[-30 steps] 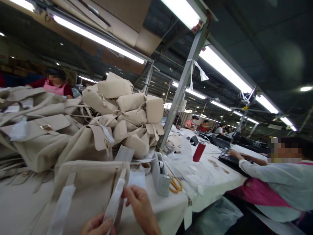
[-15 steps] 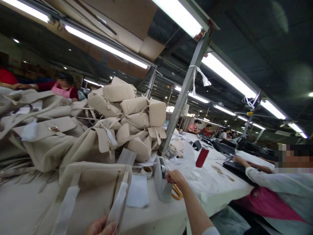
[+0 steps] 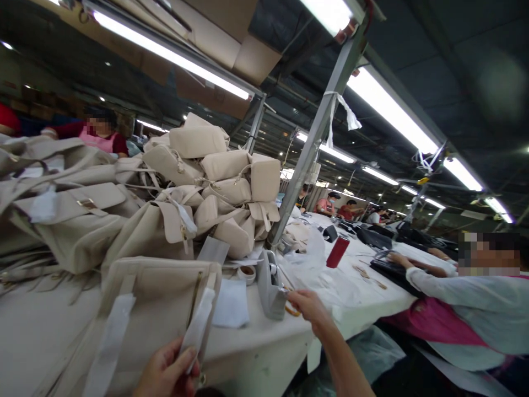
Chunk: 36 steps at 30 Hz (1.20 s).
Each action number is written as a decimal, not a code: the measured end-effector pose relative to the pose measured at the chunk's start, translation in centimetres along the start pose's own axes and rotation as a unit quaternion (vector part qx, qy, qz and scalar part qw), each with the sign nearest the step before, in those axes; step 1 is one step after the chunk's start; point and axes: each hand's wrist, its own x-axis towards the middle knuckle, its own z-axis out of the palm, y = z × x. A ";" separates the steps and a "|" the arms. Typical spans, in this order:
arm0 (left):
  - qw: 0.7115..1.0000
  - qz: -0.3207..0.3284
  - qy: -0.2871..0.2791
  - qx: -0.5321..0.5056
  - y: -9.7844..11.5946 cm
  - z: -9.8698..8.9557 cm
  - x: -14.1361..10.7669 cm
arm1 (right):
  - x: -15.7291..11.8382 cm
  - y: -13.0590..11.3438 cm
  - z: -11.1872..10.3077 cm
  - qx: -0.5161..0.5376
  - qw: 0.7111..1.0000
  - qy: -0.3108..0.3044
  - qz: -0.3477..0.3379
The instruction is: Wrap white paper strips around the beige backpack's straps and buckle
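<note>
- Two bare hands at work: the left hand (image 3: 171,364) pinches a white wrapping (image 3: 201,320) between thumb and fingers; the right hand (image 3: 312,311) has its fingers drawn narrow at the near end of a tape dispenser (image 3: 270,295), though whether they grip tape cannot be told.
- One beige bag (image 3: 159,309) rests before the worker on the pale-covered table (image 3: 248,358), two wrapped straps along it.
- One tape roll (image 3: 247,273) and one pale sheet (image 3: 230,304) lie between bag and dispenser.
- One pair of orange-handled scissors (image 3: 292,311), partly hidden behind the right hand.
- Many more beige bags (image 3: 231,184), too tangled to count, heaped behind.
- One metal post (image 3: 316,127) blocks part of the view beyond.
- One red object (image 3: 338,253) lies farther off; at right, one co-worker (image 3: 458,300) handles black material.
</note>
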 end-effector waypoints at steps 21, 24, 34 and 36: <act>0.986 0.063 -0.020 0.155 -0.2 1.1 -1.2 | -12.9 -6.7 13.3 0.138 0.934 -0.314 -0.100; 0.987 0.052 -0.037 0.145 0.4 1.0 -1.5 | -12.5 -6.0 13.8 0.098 0.948 -0.284 -0.104; 0.996 0.039 -0.049 0.061 1.3 1.0 -1.9 | -12.6 -6.4 14.0 0.107 0.947 -0.283 -0.111; 0.998 0.033 -0.037 0.039 1.1 1.1 -1.8 | -12.7 -6.6 13.6 0.147 0.928 -0.326 -0.102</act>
